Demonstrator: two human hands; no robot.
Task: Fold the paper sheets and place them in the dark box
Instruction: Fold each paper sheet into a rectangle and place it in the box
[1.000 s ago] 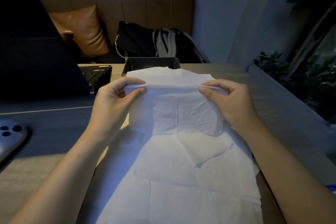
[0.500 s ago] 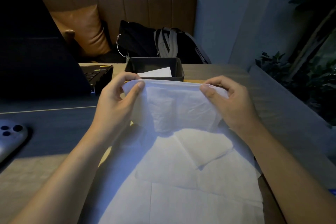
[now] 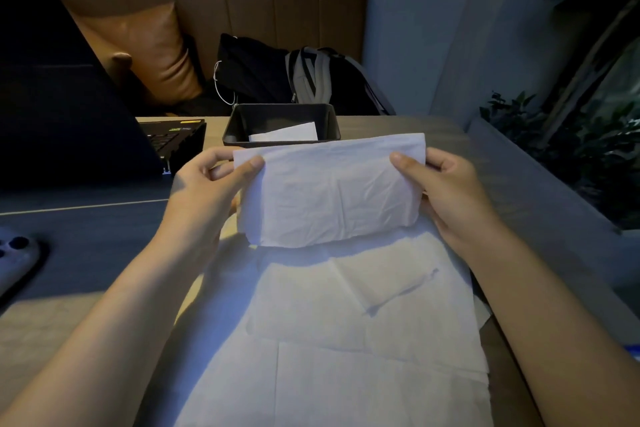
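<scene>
Nearest me: loose paper sheets point(image 3: 346, 340) lie spread flat on the table point(image 3: 52, 333), overlapping, creased, reaching from my lap edge up under my wrists. Not yet folded, by the look of them.

Above those: the folded sheet point(image 3: 332, 191), held up off the pile, facing me. Its long axis runs left to right, straight across my body. Top edge is a little higher on the right side.

My left hand point(image 3: 207, 194) pinches the sheet's upper left corner, thumb on the near face, fingers curled behind. My right hand point(image 3: 446, 191) pinches the upper right end the same way, thumb in front. Both are closed on the paper; neither is free. The lower edge hangs unsupported, slightly rounded.

Beyond: the dark box point(image 3: 239, 125) sits dead ahead, just past the sheet's top edge and centred a touch to the left of it. Its long axis also runs left to right, parallel to the sheet. A white folded piece point(image 3: 287, 133) already lies inside.

Judgement: the sheet looks wider than the box opening, so carrying it straight forward may not seat it. Another fold across the long axis, or a crumpled fit, seems called for. The box stands about equally far from both hands, the left one marginally closer.

Far left: open laptop point(image 3: 62, 97). Behind the box: backpack point(image 3: 311, 80) on a brown sofa point(image 3: 242, 0).
</scene>
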